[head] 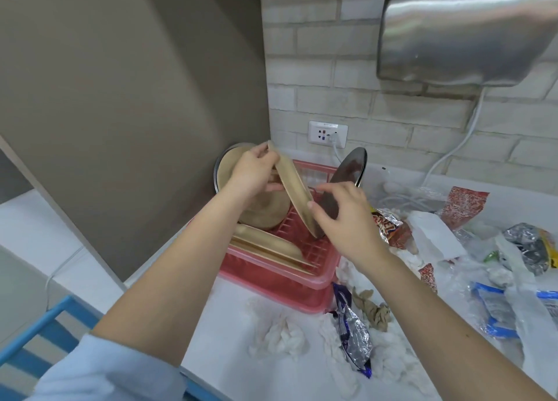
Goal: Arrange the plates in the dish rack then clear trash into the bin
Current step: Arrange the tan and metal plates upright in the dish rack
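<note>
A pink dish rack (290, 275) stands on the white counter against the wall corner. My left hand (252, 174) grips the top rim of a tan plate (294, 186) held on edge over the rack. My right hand (344, 213) pinches the same plate's lower edge. Behind it a dark plate (350, 168) stands upright in the rack. More tan plates (265, 210) lean at the rack's left, and one tan plate (265, 240) lies near its front. Trash covers the counter: a silver and purple wrapper (353, 334), crumpled tissues (280, 334), a red snack bag (392, 224).
A steel hood (468, 29) hangs at upper right, its white cable running down the brick wall. A wall socket (327, 134) sits behind the rack. Plastic bags and wrappers (513, 267) pile at the right. A blue frame (45, 322) stands at lower left beside a grey panel.
</note>
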A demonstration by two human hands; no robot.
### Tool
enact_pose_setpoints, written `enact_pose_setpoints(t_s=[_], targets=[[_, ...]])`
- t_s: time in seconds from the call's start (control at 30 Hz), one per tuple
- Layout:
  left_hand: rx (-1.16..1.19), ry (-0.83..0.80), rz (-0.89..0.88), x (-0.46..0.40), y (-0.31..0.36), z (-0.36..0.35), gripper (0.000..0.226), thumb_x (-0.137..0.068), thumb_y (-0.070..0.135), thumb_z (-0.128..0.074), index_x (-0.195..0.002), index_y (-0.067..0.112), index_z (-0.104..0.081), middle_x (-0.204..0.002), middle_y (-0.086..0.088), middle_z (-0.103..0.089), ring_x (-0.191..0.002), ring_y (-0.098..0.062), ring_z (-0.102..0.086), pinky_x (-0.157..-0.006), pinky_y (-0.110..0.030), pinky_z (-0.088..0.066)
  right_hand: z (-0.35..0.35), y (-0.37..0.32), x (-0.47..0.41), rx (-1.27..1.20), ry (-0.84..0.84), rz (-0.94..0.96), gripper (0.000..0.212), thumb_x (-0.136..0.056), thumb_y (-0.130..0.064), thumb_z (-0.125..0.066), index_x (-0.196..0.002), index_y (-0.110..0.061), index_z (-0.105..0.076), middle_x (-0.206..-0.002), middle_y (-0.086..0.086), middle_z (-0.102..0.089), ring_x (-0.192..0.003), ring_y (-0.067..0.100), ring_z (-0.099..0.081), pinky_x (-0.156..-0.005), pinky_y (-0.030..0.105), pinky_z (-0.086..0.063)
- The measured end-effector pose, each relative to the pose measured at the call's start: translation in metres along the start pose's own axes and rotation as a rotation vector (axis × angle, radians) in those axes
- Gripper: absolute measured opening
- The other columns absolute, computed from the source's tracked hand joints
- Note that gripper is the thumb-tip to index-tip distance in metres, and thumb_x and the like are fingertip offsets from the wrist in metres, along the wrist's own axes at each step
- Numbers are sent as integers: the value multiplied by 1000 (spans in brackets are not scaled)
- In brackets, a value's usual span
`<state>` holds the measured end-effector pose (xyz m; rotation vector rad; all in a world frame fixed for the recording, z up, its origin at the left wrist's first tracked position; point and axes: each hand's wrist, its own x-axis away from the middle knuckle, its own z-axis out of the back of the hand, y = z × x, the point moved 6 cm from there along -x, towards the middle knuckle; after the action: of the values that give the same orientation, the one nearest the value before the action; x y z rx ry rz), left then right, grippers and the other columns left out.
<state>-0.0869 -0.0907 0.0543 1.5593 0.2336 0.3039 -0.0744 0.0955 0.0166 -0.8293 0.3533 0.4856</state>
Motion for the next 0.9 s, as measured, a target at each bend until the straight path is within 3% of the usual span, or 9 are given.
enact_pose_setpoints(t_s=[0.1,0.2,0.33,0.47,0.57,0.63,0.73,0.8,0.9], targets=[[131,50,39,3,-1,17,47,-99,13,-42,-146,11,-39,-121,-16,-62,-93,-27,-68,-55,-28,-59,-14,-5,5,-86,-103,30,48,-90,-53,-55,-132,-29,-54,-126,-11,-53,-118,5,-47,-100,27,-39],[292,78,100,8,-6,31,30,-96,11,-43,-121,1,-58,-106,-17,-66,-88,-26,-71,-56,-26,-57,-22,-8,10,-104,-136,51,55,-87,-62,-53,-136,-39,-47,-130,-20,-52,-115,-3,-48,-93,21,-42],[393,73,169,10,-16,43,19,-93,16,-52,-106,6,-62,-101,-15,-68,-84,-28,-74,-59,-28,-59,-18,-13,11,-115,-53,105,47,-92,-26,-55,-133,-46,-51,-126,-22,-58,-106,-5,-55,-83,18,-49],[206,141,163,9,-25,56,27,-90,35,-61,-108,16,-59,-108,-8,-67,-90,-22,-73,-60,-28,-58,-13,-18,13,-128,12,138,43,-95,-20,-53,-130,-46,-56,-124,-21,-62,-103,-4,-59,-79,17,-50],[61,198,190,8,-32,67,62,-75,58,-65,-123,20,-57,-119,2,-59,-101,-11,-62,-66,-29,-59,-8,-14,18,-185,57,113,42,-96,-22,-53,-127,-49,-56,-118,-24,-64,-100,-2,-62,-80,26,-53],[-18,193,247,10,-39,72,75,-67,68,-61,-128,24,-53,-123,5,-54,-103,-11,-58,-77,-32,-59,-8,-9,20,-209,60,84,39,-96,-24,-54,-125,-48,-58,-117,-26,-64,-102,-4,-62,-81,27,-54],[-40,179,313,11,-53,77,66,-73,68,-60,-120,22,-56,-116,2,-60,-106,-16,-61,-89,-38,-56,-12,-5,24,-182,28,85,35,-96,-27,-54,-125,-46,-60,-119,-28,-63,-109,-12,-56,-85,13,-48],[-87,178,339,10,-60,79,53,-78,63,-59,-110,20,-57,-103,2,-63,-96,-18,-64,-79,-34,-56,-16,-3,26,-178,-18,93,35,-96,-26,-55,-124,-46,-60,-120,-27,-63,-111,-14,-54,-84,5,-43],[-259,186,330,6,-63,86,40,-86,53,-56,-101,17,-60,-86,0,-63,-76,-20,-62,-65,-28,-47,-23,2,28,-193,-82,81,37,-95,-24,-55,-121,-50,-61,-120,-27,-63,-114,-12,-53,-87,8,-45]])
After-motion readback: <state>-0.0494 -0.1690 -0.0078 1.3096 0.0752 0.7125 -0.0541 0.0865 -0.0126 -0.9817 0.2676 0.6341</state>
